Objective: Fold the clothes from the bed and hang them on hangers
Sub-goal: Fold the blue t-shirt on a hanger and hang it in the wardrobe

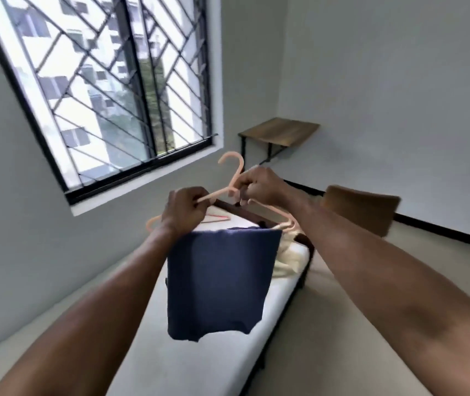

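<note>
- Window (99, 90) with bars fills 10 to 11 o'clock; not part of the task.
- Left hand (183, 212), just left of centre, fingers curled tight round the left arm of the peach hanger (232, 172).
- Navy garment (219, 281), dead centre, folded and draped over the hanger's lower bar, hanging free above the bed (199, 352).
- Spare hanger (218, 218) lies on the mattress behind the left hand.
- Right hand (262, 185), at 12 to 1 o'clock of the garment, pinches the hanger neck below the hook.
- Cream clothes (286, 258), at 3 o'clock of the garment, bunched at the far end of the bed, unfolded.
- Progress, my read: one piece folded and on its hanger, not yet hung anywhere; no rail in view. The cream pile and the spare hanger are left.
</note>
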A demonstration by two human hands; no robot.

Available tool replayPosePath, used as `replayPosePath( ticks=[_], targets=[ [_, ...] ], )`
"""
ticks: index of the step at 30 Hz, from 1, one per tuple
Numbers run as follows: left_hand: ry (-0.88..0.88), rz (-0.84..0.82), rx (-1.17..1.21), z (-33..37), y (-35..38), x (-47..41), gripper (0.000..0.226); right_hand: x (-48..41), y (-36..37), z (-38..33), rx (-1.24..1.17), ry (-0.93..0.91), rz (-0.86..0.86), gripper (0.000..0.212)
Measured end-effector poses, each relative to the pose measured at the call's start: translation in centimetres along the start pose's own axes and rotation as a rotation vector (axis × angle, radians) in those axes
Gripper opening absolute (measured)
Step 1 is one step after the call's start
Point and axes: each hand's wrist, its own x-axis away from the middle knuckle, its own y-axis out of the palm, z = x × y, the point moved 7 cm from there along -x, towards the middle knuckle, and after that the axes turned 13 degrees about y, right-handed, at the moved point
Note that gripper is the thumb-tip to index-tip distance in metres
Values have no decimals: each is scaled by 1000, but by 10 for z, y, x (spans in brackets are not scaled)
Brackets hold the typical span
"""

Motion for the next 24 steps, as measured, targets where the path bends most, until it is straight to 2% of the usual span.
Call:
replayPosePath(
  ticks=[4, 7, 12, 17, 24],
  targets=[
    [126, 8, 159, 105, -3, -12, 19, 98, -78, 11, -86, 73, 167, 9],
    [211, -16, 263, 189, -5, -26, 18, 176, -146, 28, -104, 164, 334, 12],
    [322, -26, 381, 273, -1, -48, 28, 294, -216, 64, -26, 355, 552, 10],
    [449, -120, 523, 354, 11, -51, 22, 401, -257, 71, -134, 450, 763, 10],
    [655, -226, 719, 487, 34, -32, 20, 553, -281, 51, -143, 557, 1007, 12]
  ],
)
